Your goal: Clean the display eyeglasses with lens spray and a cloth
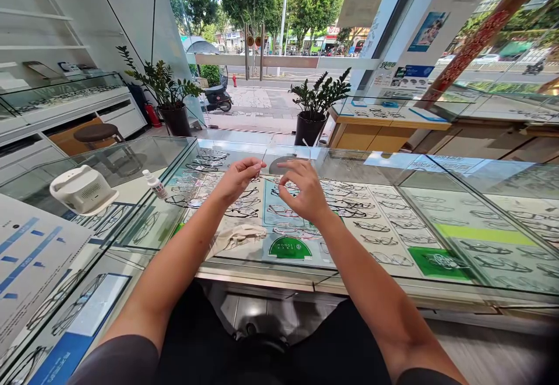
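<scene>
Above the glass counter, my left hand [239,182] is closed in a pinch on a thin-rimmed pair of eyeglasses [264,155], whose slim temples point up and away from me. My right hand [305,190] is level with it on the other side, thumb and forefinger curled into a ring at the glasses' other side. Most of the rims and lenses are hidden by fingers or lost against the display behind. Below my left hand, a crumpled beige cloth [242,236] lies on the counter. Farther left stands a small white spray bottle [155,184].
Rows of spectacle frames [362,207] lie inside the glass display counter [271,268], with green cards [290,248] among them. A white tabletop device [82,188] stands at left, near a printed sheet [30,262]. Beyond are a stool [98,133] and potted plants [312,120].
</scene>
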